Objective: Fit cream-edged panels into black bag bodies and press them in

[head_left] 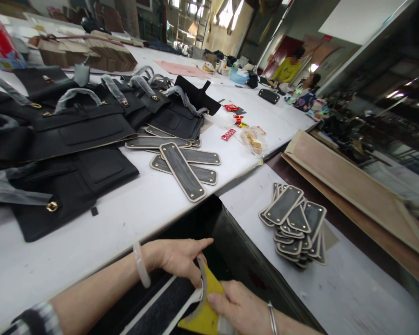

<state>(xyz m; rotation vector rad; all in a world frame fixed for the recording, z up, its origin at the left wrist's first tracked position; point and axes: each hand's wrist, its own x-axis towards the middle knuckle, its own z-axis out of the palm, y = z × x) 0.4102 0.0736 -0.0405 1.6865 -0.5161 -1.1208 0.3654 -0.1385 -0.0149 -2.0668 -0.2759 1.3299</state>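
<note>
The dark strip (162,307) is low in front, just below the left hand (179,260), which is the nearer one. Its long way runs slanted, from bottom left up to the right. The left hand pinches its top end, with one finger sticking out straight. The right hand (242,302) grips a bent yellow piece (204,311) right at that same end. The strip looks flat and black, with a pale edge all along its long sides.
</note>
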